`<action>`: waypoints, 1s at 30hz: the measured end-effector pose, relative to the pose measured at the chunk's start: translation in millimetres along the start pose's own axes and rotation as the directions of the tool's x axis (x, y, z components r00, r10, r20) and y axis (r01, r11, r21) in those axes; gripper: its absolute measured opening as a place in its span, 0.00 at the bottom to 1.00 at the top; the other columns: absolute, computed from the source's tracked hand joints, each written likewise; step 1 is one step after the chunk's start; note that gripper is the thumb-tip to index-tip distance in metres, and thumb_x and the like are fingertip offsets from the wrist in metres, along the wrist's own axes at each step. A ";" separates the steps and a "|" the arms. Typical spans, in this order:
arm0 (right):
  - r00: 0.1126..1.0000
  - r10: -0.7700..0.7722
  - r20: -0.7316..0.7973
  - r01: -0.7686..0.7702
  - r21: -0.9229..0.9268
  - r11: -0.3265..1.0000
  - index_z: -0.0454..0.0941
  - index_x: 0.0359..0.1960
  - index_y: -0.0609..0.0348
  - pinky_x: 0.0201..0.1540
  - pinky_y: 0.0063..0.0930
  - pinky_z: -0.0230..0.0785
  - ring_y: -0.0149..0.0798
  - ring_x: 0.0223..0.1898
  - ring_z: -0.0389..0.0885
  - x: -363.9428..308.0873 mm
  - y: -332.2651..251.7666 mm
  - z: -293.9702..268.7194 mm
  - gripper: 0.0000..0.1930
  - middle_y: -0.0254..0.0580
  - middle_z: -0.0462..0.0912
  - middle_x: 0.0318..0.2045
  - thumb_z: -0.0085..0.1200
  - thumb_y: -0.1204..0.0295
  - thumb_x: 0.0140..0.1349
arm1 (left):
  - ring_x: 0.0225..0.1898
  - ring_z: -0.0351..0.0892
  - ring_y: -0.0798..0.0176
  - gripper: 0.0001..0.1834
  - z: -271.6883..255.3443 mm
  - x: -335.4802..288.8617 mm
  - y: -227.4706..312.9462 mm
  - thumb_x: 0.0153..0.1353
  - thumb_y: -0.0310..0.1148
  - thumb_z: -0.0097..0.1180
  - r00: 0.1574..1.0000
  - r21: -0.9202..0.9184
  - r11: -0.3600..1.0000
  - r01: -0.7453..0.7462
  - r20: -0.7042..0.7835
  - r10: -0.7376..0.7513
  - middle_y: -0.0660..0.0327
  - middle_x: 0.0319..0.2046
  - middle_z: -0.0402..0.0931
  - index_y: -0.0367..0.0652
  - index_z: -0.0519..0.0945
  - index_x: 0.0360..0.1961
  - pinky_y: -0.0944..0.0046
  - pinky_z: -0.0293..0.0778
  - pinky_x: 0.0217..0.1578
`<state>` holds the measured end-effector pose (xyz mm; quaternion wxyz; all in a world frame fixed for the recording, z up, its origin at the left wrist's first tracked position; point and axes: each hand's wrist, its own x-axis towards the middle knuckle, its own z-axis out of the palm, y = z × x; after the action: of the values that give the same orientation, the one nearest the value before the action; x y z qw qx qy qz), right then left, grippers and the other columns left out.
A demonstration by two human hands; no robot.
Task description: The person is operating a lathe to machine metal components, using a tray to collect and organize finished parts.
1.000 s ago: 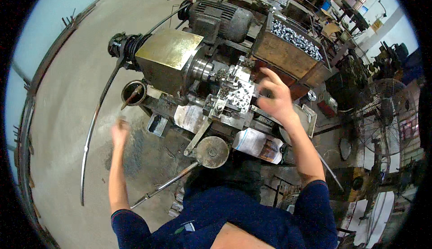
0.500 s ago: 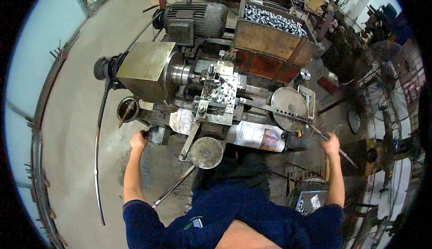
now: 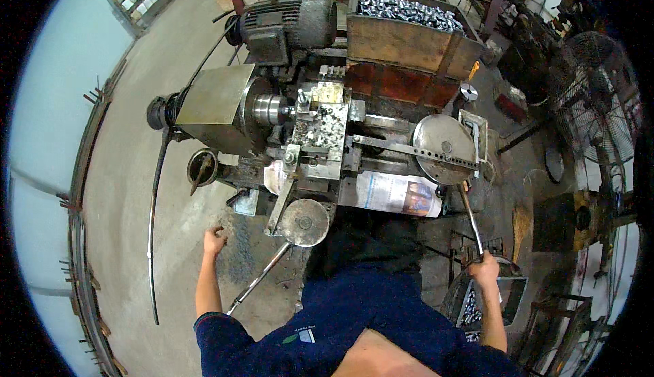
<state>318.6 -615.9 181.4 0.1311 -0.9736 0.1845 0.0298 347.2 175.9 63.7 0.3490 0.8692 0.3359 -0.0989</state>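
Observation:
My right hand is wrapped round the end of a metal lever that runs down from a large round disc on the right of a lathe. My left hand hangs over the floor at the left, apart from the machine, its thumb and fingers spread with nothing visible between them. Nearest to it are a small pale tray and a second lever, which slants from a smaller disc. The lathe's chuck faces a tool slide strewn with metal chips.
Behind the lathe stand a motor and a rusty bin heaped with small shiny metal parts. A bin by my right forearm also holds metal parts. A standing fan is at the right. Printed paper lies along the lathe's front.
My right hand has swung its lever toward me, and the large disc has turned. My left hand has drawn back from a dark object by the lathe's left front. The view has shifted slightly.

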 end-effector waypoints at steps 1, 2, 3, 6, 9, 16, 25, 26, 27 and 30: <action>0.999 -0.004 -0.049 0.007 0.048 0.999 0.72 0.29 0.66 0.32 0.43 0.67 0.59 0.30 0.76 -9.3 -1.1 12.3 0.18 0.59 0.76 0.24 0.55 0.68 0.33 | 0.25 0.78 0.64 0.22 2.5 0.3 6.4 0.42 0.23 0.55 0.999 0.011 1.000 -0.027 0.019 0.027 0.56 0.21 0.78 0.35 0.76 0.44 0.67 0.73 0.29; 0.999 0.036 0.038 -0.041 0.130 0.991 0.72 0.29 0.66 0.32 0.42 0.67 0.60 0.30 0.75 -14.0 -9.0 12.9 0.18 0.60 0.76 0.24 0.54 0.69 0.33 | 0.25 0.77 0.66 0.23 3.8 0.8 12.3 0.41 0.21 0.54 0.998 0.022 0.998 -0.053 0.037 0.052 0.56 0.21 0.78 0.34 0.75 0.44 0.68 0.72 0.28; 0.989 0.069 0.129 -0.095 0.206 0.974 0.72 0.29 0.66 0.32 0.41 0.67 0.60 0.29 0.75 -18.9 -17.6 12.3 0.18 0.60 0.75 0.23 0.54 0.69 0.33 | 0.25 0.76 0.66 0.23 5.7 3.1 19.1 0.41 0.21 0.54 0.995 -0.003 0.996 -0.087 0.052 0.087 0.56 0.22 0.78 0.34 0.75 0.45 0.68 0.72 0.29; 0.987 0.051 0.152 -0.074 0.152 0.986 0.71 0.32 0.63 0.32 0.47 0.68 0.61 0.28 0.75 -28.7 -35.9 13.3 0.20 0.59 0.76 0.22 0.52 0.68 0.33 | 0.27 0.77 0.66 0.25 7.4 11.1 26.7 0.42 0.22 0.51 0.981 -0.095 0.979 -0.179 0.052 0.184 0.55 0.27 0.79 0.32 0.73 0.46 0.67 0.72 0.30; 0.982 0.068 0.175 -0.107 0.223 0.969 0.72 0.33 0.62 0.33 0.48 0.68 0.61 0.28 0.75 -32.2 -39.8 9.5 0.20 0.60 0.76 0.22 0.51 0.67 0.34 | 0.28 0.77 0.64 0.24 8.2 25.8 40.2 0.43 0.24 0.51 0.980 -0.154 0.968 -0.200 -0.046 0.195 0.54 0.27 0.80 0.31 0.73 0.46 0.66 0.73 0.32; 0.984 0.105 0.143 -0.101 -0.036 0.994 0.78 0.32 0.55 0.37 0.44 0.69 0.57 0.32 0.77 -1.0 -18.4 -1.0 0.16 0.55 0.78 0.27 0.50 0.64 0.40 | 0.41 0.77 0.48 0.26 8.9 21.0 104.4 0.43 0.29 0.55 0.959 0.293 0.938 -0.185 -0.153 0.237 0.46 0.38 0.77 0.37 0.72 0.48 0.57 0.72 0.42; 0.942 0.262 -0.210 -0.333 -0.488 0.806 0.75 0.43 0.56 0.47 0.46 0.65 0.50 0.44 0.75 142.9 40.4 -56.1 0.23 0.47 0.78 0.41 0.54 0.65 0.40 | 0.37 0.76 0.45 0.20 16.5 62.0 96.2 0.50 0.42 0.56 0.937 0.585 0.746 -0.319 0.079 0.339 0.48 0.36 0.75 0.44 0.72 0.42 0.50 0.72 0.37; 0.937 0.236 -0.258 -0.340 -0.517 0.785 0.73 0.46 0.55 0.50 0.46 0.63 0.49 0.47 0.73 144.0 31.3 -63.0 0.26 0.46 0.76 0.44 0.54 0.66 0.40 | 0.36 0.76 0.45 0.20 21.7 62.7 97.9 0.51 0.44 0.55 0.937 0.610 0.730 -0.308 0.061 0.344 0.48 0.35 0.75 0.44 0.72 0.41 0.50 0.72 0.36; 0.938 0.243 -0.247 -0.340 -0.516 0.787 0.71 0.49 0.54 0.52 0.47 0.61 0.49 0.49 0.71 145.6 29.5 -61.2 0.28 0.45 0.75 0.46 0.54 0.65 0.40 | 0.35 0.76 0.45 0.19 24.8 64.7 99.0 0.52 0.46 0.54 0.935 0.635 0.713 -0.298 0.044 0.351 0.49 0.35 0.75 0.44 0.72 0.39 0.49 0.72 0.35; 0.942 0.167 -0.292 -0.301 -0.509 0.806 0.69 0.52 0.50 0.56 0.48 0.55 0.47 0.52 0.68 137.8 17.6 -56.3 0.31 0.43 0.73 0.47 0.54 0.66 0.39 | 0.31 0.77 0.43 0.20 52.3 74.2 75.7 0.53 0.49 0.52 0.938 0.674 0.723 -0.152 -0.133 0.321 0.48 0.28 0.76 0.42 0.74 0.34 0.49 0.73 0.33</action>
<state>440.8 -695.1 216.7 -0.1796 -0.9362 0.3017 -0.0173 455.8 138.8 35.9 -0.0106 0.9769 0.2052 -0.0584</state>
